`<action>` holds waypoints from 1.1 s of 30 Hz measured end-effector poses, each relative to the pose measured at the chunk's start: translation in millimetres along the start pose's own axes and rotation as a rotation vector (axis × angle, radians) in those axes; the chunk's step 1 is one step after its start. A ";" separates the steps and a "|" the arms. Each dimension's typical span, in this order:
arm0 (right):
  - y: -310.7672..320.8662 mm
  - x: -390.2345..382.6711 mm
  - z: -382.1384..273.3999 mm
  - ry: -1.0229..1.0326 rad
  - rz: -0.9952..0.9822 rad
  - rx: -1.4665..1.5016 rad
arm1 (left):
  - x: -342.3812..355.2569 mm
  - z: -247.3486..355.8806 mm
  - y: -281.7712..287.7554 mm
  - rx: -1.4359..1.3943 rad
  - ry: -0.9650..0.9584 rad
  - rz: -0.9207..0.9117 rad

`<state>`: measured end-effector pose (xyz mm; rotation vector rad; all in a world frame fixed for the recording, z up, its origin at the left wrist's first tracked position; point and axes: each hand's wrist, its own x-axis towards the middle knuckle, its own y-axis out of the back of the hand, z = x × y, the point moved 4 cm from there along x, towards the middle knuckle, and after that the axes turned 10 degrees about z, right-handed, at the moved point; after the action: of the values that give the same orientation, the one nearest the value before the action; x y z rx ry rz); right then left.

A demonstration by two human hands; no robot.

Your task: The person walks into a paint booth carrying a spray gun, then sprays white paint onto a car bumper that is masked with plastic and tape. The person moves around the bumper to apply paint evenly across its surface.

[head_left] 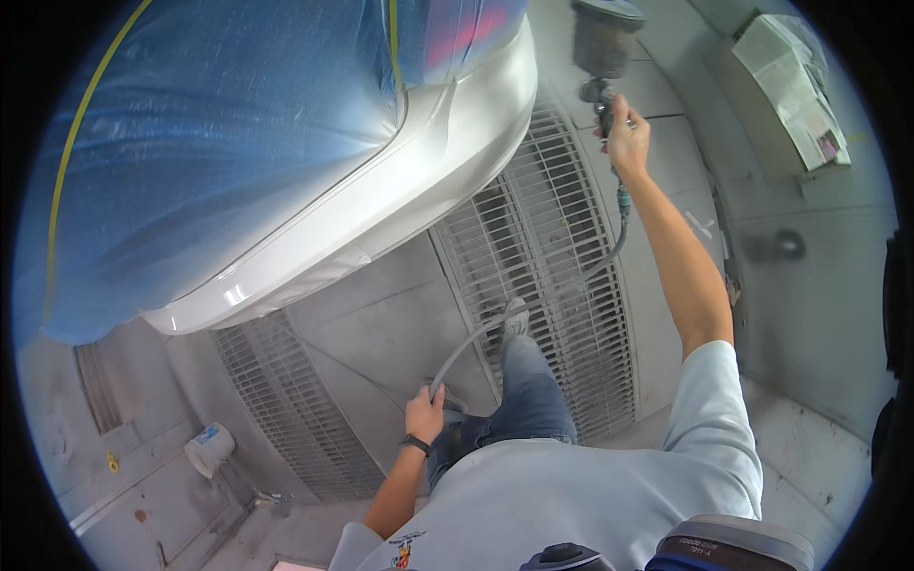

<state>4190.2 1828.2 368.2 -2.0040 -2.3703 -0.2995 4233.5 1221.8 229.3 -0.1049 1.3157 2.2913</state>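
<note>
My right hand (628, 143) is stretched out far to the right, its fingers wrapped round the handle of a spray gun (597, 95). A dark translucent paint cup (606, 43) sits on top of the gun. From the handle's lower end a grey air hose (571, 283), with a green fitting, curves down across the floor to my left hand (425, 415), which is closed round it near my left leg. Left of the gun, and apart from it, lies the glossy white car bumper (352, 205). Blue masking film (219, 143) covers the bodywork above it.
Slatted metal floor grates (552, 247) run under my feet and at the left (295, 409). A white bucket (208, 449) stands at the lower left. On the right wall hangs a box with paper (790, 90). Yellow tape strips (81, 114) cross the film.
</note>
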 end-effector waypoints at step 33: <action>2.7 23.4 45.6 0.310 0.343 -0.197 | 162.8 -93.2 -102.1 0.105 -0.584 0.431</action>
<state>4193.6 1858.8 327.1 -2.2042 -1.8410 -0.7876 4120.8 1248.0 49.8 0.8933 1.2096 2.3074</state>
